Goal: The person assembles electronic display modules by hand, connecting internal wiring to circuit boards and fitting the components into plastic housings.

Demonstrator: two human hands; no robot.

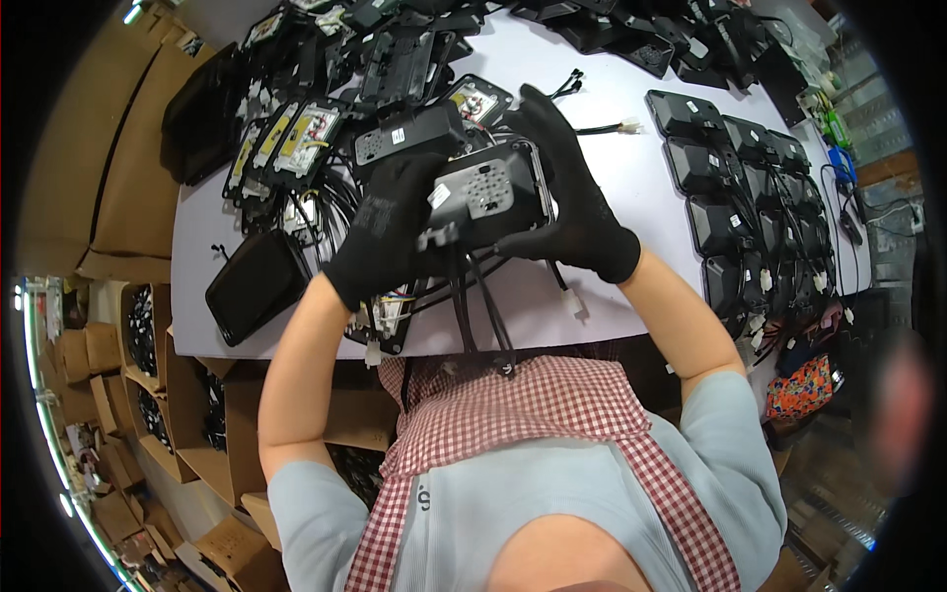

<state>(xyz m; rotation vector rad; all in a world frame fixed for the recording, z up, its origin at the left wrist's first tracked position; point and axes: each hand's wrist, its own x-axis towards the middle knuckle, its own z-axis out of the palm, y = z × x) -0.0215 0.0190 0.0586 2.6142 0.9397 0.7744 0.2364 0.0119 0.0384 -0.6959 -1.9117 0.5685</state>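
Over the near middle of the table I hold a black electronic device housing with a grey perforated patch, a small white label and black cables hanging from its lower edge. Its left side is gripped by my black-gloved left hand. My right hand, gloved too, clasps the right side, thumb at the lower edge and fingers along the far side. Just beyond the left hand lies a similar black housing. An open unit with wires and a white plug rests below the left hand, partly covered by it.
Open housings with yellow strips and tangled cables crowd the left of the white table. More black parts pile up along the far side. Finished-looking units stand in rows at right. Cardboard boxes line the lower left.
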